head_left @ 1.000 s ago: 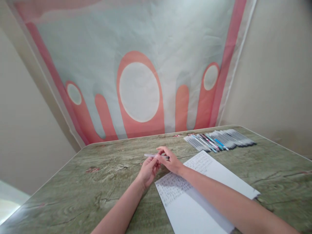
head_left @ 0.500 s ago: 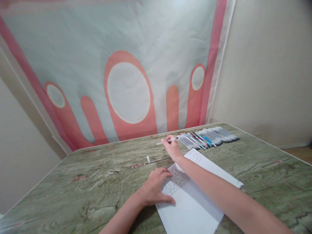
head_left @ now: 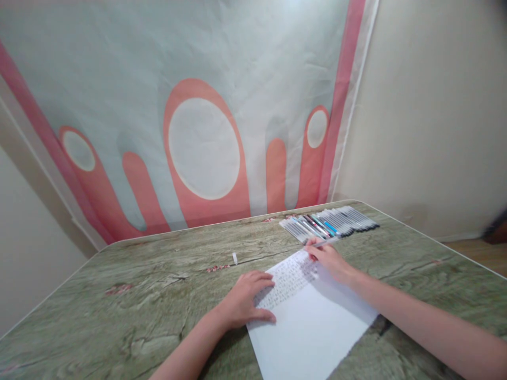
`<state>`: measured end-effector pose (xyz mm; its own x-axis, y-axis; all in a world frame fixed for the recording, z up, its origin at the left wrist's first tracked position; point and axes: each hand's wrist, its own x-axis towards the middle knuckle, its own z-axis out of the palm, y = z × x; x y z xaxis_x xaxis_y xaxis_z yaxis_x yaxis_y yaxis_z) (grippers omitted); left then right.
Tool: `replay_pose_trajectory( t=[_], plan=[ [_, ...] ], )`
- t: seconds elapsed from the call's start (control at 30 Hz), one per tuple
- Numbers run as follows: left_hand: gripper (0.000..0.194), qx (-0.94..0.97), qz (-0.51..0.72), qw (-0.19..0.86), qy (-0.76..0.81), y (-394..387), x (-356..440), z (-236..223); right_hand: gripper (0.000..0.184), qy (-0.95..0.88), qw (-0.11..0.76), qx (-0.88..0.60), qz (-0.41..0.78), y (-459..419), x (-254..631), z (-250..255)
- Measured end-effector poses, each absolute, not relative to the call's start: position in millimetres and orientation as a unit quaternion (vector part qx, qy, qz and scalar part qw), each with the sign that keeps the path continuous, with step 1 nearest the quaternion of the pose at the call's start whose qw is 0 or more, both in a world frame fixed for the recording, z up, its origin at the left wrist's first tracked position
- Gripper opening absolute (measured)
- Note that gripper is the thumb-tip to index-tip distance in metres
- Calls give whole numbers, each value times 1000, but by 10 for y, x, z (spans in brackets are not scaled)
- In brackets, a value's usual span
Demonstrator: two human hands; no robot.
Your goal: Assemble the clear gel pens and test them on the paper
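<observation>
Under my hands lies a white sheet of paper (head_left: 304, 335), with rows of dark handwriting across its upper part. My left hand (head_left: 247, 300) rests open on the sheet's left edge, fingers and thumb spread. Over the upper right of the paper, my right hand (head_left: 327, 258) is closed around a slim clear pen (head_left: 325, 241). The pen slants back over the hand toward the row of pens; whether its tip touches the paper is hard to make out. A small white cap (head_left: 235, 258) sits on the table beyond my left hand.
Several pens (head_left: 307, 227), mostly clear with dark ends and a few coloured, lie side by side near the table's far edge. The wood-patterned table (head_left: 158, 295) reaches a wall hung with a pink-and-grey printed cloth (head_left: 202, 47).
My right hand has moved right and toward me, bringing the pen from beyond the paper's top edge to over its written part. My left hand stays on the sheet. The view has shifted slightly.
</observation>
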<state>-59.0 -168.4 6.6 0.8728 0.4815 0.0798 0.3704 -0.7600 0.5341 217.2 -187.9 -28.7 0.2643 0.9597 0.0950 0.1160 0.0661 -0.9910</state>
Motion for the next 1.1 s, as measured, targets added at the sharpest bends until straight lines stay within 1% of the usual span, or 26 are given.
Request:
replay_pose_trajectory(
  t=[0.17,0.37,0.67,0.8,0.97,1.1],
  plan=[
    [68,935,107,259,218,-1634,-536,52,11,-505,523,-596,341,-2250,2397,-283],
    [60,934,124,220,252,-1534,-368,-4,8,-555,480,-625,266,-2291,2681,-367],
    [52,933,131,211,261,-1552,-317,-108,11,-564,476,-634,229,-2317,2832,-413],
    [53,930,132,220,261,-1544,-340,-128,15,-577,447,-662,170,-2302,2838,-424],
    [53,917,156,256,264,-1535,-340,-132,18,-572,425,-686,147,-2272,2880,-443],
    [54,917,158,253,266,-1535,-338,-135,18,-570,416,-694,142,-2266,2897,-447]
  ],
)
